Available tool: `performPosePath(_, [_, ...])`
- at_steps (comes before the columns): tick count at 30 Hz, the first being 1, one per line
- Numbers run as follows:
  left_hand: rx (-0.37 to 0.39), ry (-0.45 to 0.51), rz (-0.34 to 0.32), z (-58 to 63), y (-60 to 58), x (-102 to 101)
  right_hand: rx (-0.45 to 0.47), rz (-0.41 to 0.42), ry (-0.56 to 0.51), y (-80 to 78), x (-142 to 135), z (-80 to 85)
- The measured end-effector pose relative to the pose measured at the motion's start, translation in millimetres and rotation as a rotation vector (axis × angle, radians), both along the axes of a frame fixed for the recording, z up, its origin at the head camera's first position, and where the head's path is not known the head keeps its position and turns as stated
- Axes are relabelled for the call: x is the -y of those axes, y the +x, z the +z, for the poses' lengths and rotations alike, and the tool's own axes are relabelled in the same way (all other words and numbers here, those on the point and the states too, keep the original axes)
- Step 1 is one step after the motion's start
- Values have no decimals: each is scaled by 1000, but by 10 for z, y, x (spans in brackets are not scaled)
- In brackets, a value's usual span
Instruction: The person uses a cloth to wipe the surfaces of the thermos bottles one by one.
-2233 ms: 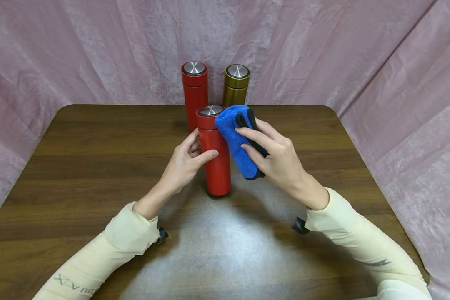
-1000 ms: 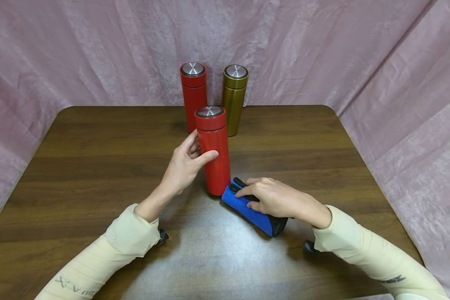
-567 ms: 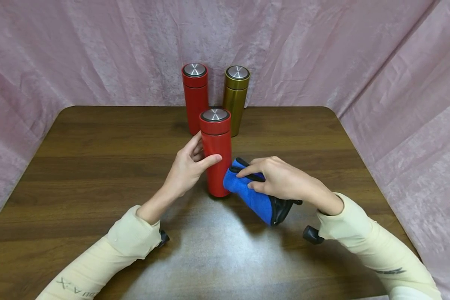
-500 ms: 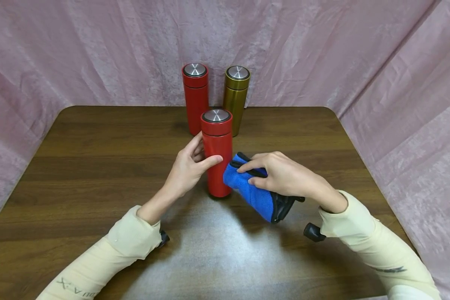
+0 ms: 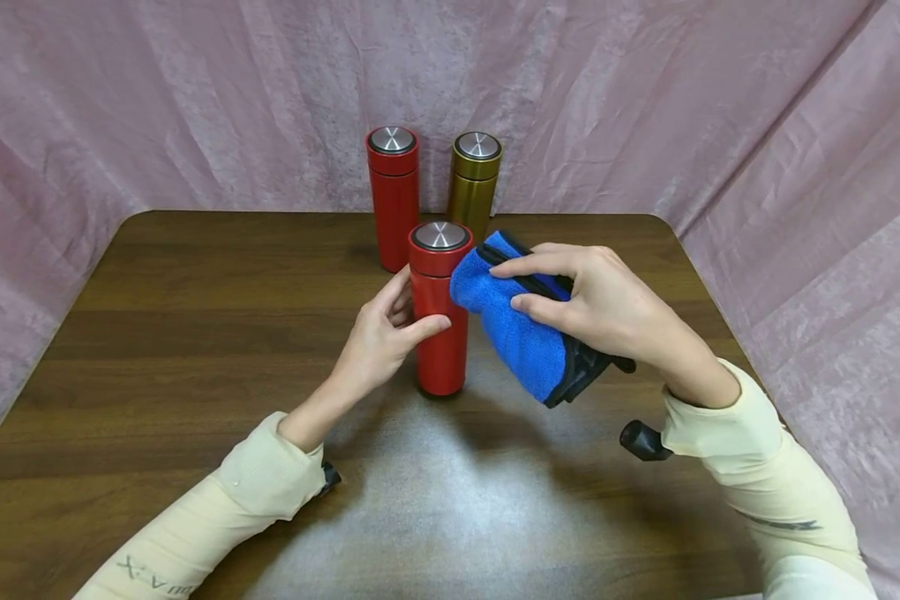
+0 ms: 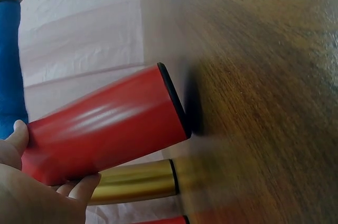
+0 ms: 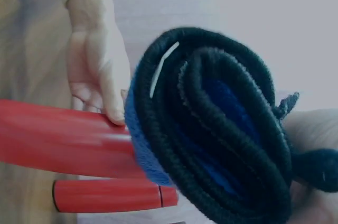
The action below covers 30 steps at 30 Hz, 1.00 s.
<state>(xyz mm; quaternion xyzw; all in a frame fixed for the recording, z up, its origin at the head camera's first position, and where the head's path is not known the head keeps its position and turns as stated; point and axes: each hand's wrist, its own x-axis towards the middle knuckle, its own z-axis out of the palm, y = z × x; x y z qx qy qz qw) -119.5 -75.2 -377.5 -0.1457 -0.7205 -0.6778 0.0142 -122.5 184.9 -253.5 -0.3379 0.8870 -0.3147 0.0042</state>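
Note:
My left hand (image 5: 375, 346) grips a red thermos flask (image 5: 442, 362) round its middle, thumb across the front. The flask has a silver lid with a dark ring and a black base. In the left wrist view the red flask (image 6: 111, 123) leans a little, its base close to the tabletop. My right hand (image 5: 615, 304) holds a folded blue cloth (image 5: 521, 333) with black edging between fingers and thumb. One end of the cloth lies against the upper right side of the flask. In the right wrist view the rolled cloth (image 7: 211, 129) hides part of the flask.
A second red thermos flask (image 5: 394, 200) and a gold thermos flask (image 5: 474, 196) stand upright behind the held one, towards the far edge of the wooden table (image 5: 195, 333). Pink curtains (image 5: 270, 100) hang behind and at the sides.
From beside the lid my right hand took the cloth down to the flask's base, then back up along its right side. My left hand keeps its hold, shifting slightly right with the flask.

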Motion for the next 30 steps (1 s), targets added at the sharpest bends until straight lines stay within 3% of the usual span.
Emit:
performPosePath(6, [26, -7, 25, 1, -11, 13, -106, -66, -207, 13, 12, 4])
performPosePath(12, [38, -8, 40, -11, -33, 28, -320, -25, -389, 2, 94, -182])
performPosePath(15, [40, -3, 37, -13, -37, 31, -403, -1, -388, -20, 150, -332])
performPosePath(18, [46, 9, 37, -12, -38, 31, -427, 7, -364, -30, 195, -494])
performPosePath(30, [65, 49, 69, -46, -44, 65, -306, 38, -200, 60, 238, -925])
